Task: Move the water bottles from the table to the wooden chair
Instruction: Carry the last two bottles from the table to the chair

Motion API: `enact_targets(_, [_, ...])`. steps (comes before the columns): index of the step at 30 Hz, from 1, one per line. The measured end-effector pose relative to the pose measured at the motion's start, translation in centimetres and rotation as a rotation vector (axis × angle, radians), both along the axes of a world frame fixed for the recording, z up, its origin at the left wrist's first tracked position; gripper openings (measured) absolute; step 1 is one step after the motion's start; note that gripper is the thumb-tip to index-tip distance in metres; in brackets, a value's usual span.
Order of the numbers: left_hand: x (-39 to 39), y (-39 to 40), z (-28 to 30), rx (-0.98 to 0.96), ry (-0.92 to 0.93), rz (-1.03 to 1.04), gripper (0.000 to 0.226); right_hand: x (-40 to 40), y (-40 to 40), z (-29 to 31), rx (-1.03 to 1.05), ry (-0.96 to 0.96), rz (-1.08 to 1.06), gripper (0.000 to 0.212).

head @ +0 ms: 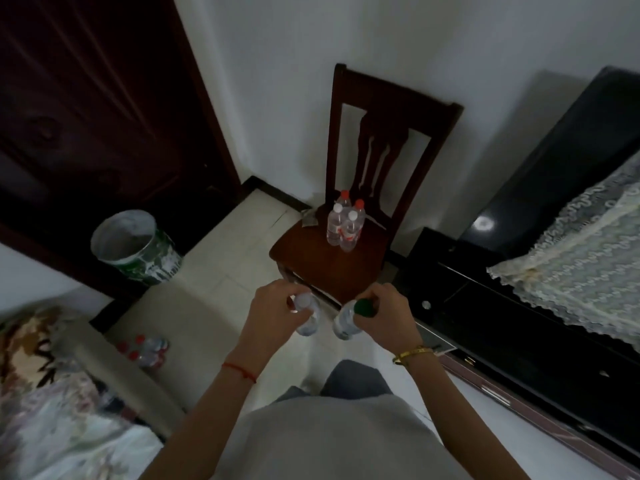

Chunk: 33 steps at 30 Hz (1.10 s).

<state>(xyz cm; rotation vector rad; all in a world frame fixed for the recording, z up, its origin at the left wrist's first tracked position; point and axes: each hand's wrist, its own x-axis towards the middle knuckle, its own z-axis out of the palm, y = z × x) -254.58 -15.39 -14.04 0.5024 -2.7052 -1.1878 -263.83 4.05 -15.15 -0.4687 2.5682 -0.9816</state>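
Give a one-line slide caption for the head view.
Left hand and right hand each carry a water bottle toward the wooden chair already holding four.

This is a room in somebody's home, lived-in and a little dim. A dark carved wooden door (104,109) fills one corner, set into plain white walls (346,36) with a black skirting along pale floor tiles (221,271). A wooden dining chair (349,188) stands against the wall. To one side runs a low glossy black cabinet (519,327) with a cream lace cover (585,251) draped over it. A flower-patterned sofa or bedding (52,393) sits opposite, and a paint-stained bucket (138,247) rests by the door.
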Motion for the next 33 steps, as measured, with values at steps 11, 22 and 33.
enact_targets(11, [-14.6,-9.8,-2.9,-0.003,-0.06,-0.112,0.035,-13.3,-8.5,-2.3,0.018,-0.019,-0.09,0.025])
enact_targets(22, [-27.1,-13.7,-5.7,0.067,-0.167,-0.282,0.028,-23.0,-13.3,-6.5,0.09,-0.084,-0.129,0.025])
enact_targets(33, [-35.7,-16.0,-11.3,0.083,-0.347,-0.45,0.032,-28.2,-18.1,-10.9,0.104,-0.195,-0.356,0.021])
